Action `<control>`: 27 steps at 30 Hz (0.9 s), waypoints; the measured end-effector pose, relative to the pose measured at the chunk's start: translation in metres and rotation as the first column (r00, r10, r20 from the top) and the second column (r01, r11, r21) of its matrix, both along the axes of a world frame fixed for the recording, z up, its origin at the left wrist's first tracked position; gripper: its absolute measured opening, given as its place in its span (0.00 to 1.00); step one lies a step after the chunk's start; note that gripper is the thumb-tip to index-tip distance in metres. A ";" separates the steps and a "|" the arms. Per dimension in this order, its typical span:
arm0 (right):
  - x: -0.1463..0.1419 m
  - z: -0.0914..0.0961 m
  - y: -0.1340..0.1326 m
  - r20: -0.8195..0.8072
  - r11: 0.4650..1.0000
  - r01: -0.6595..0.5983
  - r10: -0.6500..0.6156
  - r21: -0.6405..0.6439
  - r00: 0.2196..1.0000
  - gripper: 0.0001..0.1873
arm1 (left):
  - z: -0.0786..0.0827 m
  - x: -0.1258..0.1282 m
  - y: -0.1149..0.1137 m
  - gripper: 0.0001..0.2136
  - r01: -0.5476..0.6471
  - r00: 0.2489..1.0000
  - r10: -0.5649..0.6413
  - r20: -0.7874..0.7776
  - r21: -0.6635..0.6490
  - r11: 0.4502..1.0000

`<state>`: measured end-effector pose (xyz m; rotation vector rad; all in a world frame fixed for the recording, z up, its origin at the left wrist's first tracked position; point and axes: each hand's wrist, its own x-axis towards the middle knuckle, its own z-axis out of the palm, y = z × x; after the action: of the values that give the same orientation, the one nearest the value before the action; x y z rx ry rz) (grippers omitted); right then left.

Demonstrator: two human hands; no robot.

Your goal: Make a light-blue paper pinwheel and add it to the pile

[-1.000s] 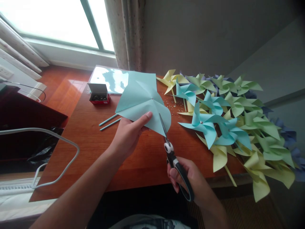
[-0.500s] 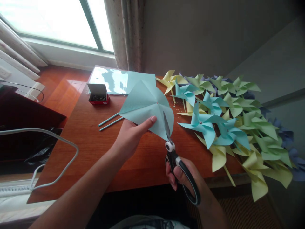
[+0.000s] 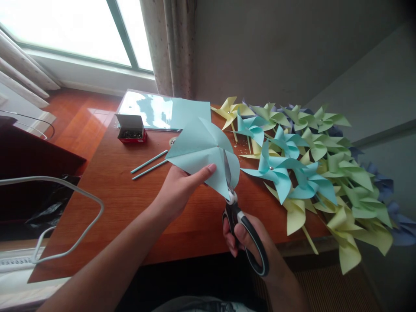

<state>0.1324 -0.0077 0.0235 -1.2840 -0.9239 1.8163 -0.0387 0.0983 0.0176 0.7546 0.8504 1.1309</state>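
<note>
My left hand (image 3: 183, 182) pinches a creased light-blue sheet of paper (image 3: 195, 149) over the table, thumb on top and the other fingers hidden underneath. Cuts run from the sheet's edge toward its middle, and its flaps bulge. In my right hand (image 3: 245, 236) is a pair of scissors (image 3: 232, 206) with black and white handles, my thumb and fingers through the loops. The blades lie along the sheet's near right part, pointing at its middle. Two light-blue paper sticks (image 3: 148, 162) lie on the table left of the sheet.
Finished pinwheels (image 3: 271, 169) in blue, yellow, green and purple crowd the right side. A small red box (image 3: 132, 134) of little metal pieces stands open at the back left. Behind it lie a shiny clear sleeve (image 3: 146, 108) and blue paper (image 3: 191, 110). A white cable (image 3: 97, 208) loops at the left.
The scissors have moved deeper into the sheet, and their blades look closer together. A tape-like ring has come into view behind the sheet. The camera view has shifted slightly.
</note>
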 end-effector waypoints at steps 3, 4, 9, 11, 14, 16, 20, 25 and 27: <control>-0.001 0.000 0.000 -0.013 1.000 0.006 -0.006 -0.005 1.000 0.28 | 0.000 0.000 0.000 0.16 0.005 1.000 -0.005 -0.002 0.004 1.000; -0.001 0.000 0.000 -0.018 1.000 0.007 -0.008 -0.009 1.000 0.28 | 0.000 0.000 0.000 0.16 0.007 1.000 -0.007 -0.001 0.008 1.000; -0.003 0.000 0.001 -0.020 1.000 0.016 -0.016 -0.013 1.000 0.28 | 0.002 0.001 -0.001 0.16 -0.014 1.000 0.014 -0.025 0.016 1.000; -0.004 0.000 0.001 -0.014 1.000 0.023 -0.023 -0.014 1.000 0.28 | 0.002 0.001 -0.001 0.16 -0.018 0.999 0.019 -0.026 0.016 1.000; -0.005 0.000 0.000 -0.001 0.999 0.044 -0.044 -0.012 0.999 0.28 | 0.001 0.001 -0.001 0.16 -0.019 1.000 0.019 -0.016 0.016 1.000; -0.006 0.000 -0.001 0.000 0.999 0.055 -0.055 -0.003 0.999 0.27 | -0.001 0.001 -0.001 0.15 -0.017 1.000 0.017 -0.005 0.017 1.000; -0.007 -0.002 -0.001 -0.013 0.998 0.059 -0.059 -0.004 0.998 0.27 | -0.002 0.001 -0.001 0.14 -0.018 1.000 0.018 -0.005 0.013 1.000; -0.008 -0.003 -0.002 -0.012 0.997 0.074 -0.074 -0.018 0.997 0.28 | 0.000 0.001 0.000 0.15 -0.040 0.999 0.040 -0.017 0.013 0.999; -0.009 -0.002 -0.002 -0.010 0.997 0.080 -0.081 -0.021 0.997 0.27 | 0.000 0.002 0.000 0.16 -0.038 0.999 0.038 -0.018 0.013 0.999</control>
<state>0.1236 -0.0094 0.0212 -1.3048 -0.8379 1.7727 -0.0372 0.0980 0.0179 0.7623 0.8769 1.1658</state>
